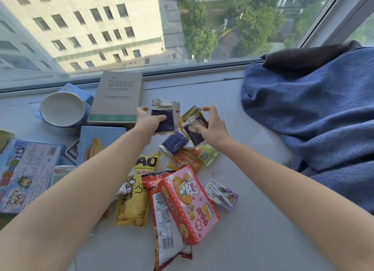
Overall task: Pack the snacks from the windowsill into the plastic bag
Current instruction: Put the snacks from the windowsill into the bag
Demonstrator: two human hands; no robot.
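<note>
Nearest the camera on the pale grey windowsill [253,220] lies a loose pile of snacks: a pink-and-red pouch printed with a cartoon rabbit [187,205] rests on top of a red foil bag with a barcode label [165,226], and just to their left is a yellow bag with a cartoon face [134,196]. Beside the pink pouch on the right sits a small clear-and-purple plastic packet [221,195]. Off to the left edge lies a flat blue box covered in cartoon figures [24,173].

Further out, an orange sachet [185,161] and a pale green sachet [206,154] lie under a small navy sachet with silver ends [175,144].

Both bare arms reach over the pile. One left hand [146,121] is closed on a dark navy sachet [163,120] — thumb across its front edge — while the right hand [212,127] pinches another navy-and-gold sachet [195,129], fingers curled above it. Behind the left hand's sachet a pale printed packet [176,107] shows.

Beyond these, a brown cardboard box with printed lettering [117,96] lies flat, with a white-lined round bowl [62,110] to its left. A crumpled blue fabric [315,117] is heaped at the right, against the window glass [141,28].
</note>
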